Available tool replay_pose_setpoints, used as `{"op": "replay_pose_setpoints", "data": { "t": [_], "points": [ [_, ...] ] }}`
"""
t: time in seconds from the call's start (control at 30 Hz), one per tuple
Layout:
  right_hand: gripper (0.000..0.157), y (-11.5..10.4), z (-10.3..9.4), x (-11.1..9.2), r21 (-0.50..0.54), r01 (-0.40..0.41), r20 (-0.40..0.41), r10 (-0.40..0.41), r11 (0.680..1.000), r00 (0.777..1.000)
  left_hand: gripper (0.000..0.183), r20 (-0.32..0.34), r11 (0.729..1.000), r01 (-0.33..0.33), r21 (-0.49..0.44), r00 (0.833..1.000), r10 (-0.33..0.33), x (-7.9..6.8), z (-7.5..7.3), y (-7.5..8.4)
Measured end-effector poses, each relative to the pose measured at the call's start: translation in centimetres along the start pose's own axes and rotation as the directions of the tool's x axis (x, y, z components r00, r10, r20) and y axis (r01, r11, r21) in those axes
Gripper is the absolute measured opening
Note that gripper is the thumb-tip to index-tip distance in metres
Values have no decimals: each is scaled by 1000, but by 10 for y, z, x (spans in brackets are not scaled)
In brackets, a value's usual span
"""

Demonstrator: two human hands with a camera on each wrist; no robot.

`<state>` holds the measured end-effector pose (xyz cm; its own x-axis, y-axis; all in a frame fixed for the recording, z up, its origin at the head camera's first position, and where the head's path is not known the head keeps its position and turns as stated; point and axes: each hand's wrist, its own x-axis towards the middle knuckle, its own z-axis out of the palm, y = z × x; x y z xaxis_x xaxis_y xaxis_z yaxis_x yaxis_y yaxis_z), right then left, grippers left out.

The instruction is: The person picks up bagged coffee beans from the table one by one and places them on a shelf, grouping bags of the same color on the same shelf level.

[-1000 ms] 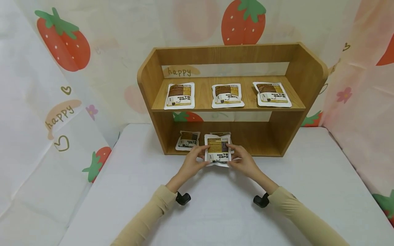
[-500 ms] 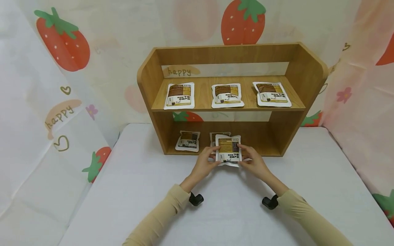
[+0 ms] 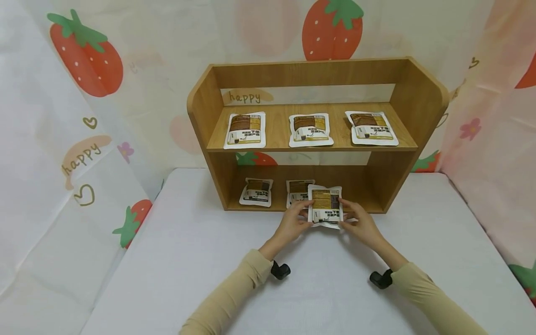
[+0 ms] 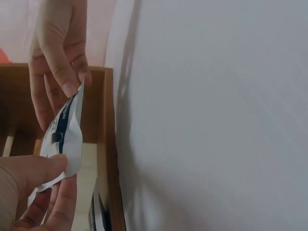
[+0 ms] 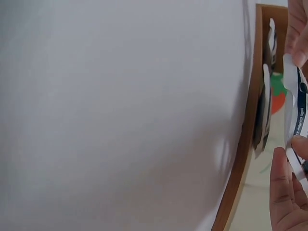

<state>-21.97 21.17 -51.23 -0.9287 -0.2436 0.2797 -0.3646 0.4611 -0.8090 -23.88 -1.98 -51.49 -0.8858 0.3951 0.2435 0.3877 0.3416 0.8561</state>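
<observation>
Both hands hold one white food pouch point(image 3: 325, 205) with a brown and yellow label, upright in front of the lower shelf. My left hand point(image 3: 293, 223) pinches its left edge, thumb on the near face and fingers behind. At the opposite edge my right hand point(image 3: 361, 225) pinches it the same way. In the left wrist view the pouch point(image 4: 67, 139) appears nearly edge-on between the two hands; the right wrist view shows the pouch point(image 5: 294, 106) at its right border. Just behind and left of it, a second pouch point(image 3: 294, 187) stands on the lower shelf, partly covered.
The wooden two-tier shelf point(image 3: 412, 104) stands at the back of the white table point(image 3: 176, 260). On its upper board lie a left pouch point(image 3: 245, 130), a middle pouch point(image 3: 311, 130) and a right pouch point(image 3: 371, 129). Another pouch point(image 3: 256, 191) sits at the lower left.
Both hands have carried the pouch to the right along the shelf front, uncovering more of the lower middle pouch behind it. The grip stays the same.
</observation>
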Motion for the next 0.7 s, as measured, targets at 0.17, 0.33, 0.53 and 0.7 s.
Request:
{"op": "replay_pose_setpoints", "data": {
  "t": [0.17,0.33,0.53,0.7],
  "points": [
    [65,7,-10,-6,8,-28,-2,28,1000,1000,63,8,999,36,6,999,-36,7,13,3],
    [62,14,-18,-11,18,-34,-4,34,999,999,65,29,997,48,53,998,-49,12,23,5],
    [57,23,-27,-15,7,-52,-15,52,999,999,67,41,991,18,132,999,-23,19,34,5],
    [53,29,-35,-18,-45,-98,-25,97,994,995,61,32,994,13,112,999,-16,25,46,3]
  ]
}}
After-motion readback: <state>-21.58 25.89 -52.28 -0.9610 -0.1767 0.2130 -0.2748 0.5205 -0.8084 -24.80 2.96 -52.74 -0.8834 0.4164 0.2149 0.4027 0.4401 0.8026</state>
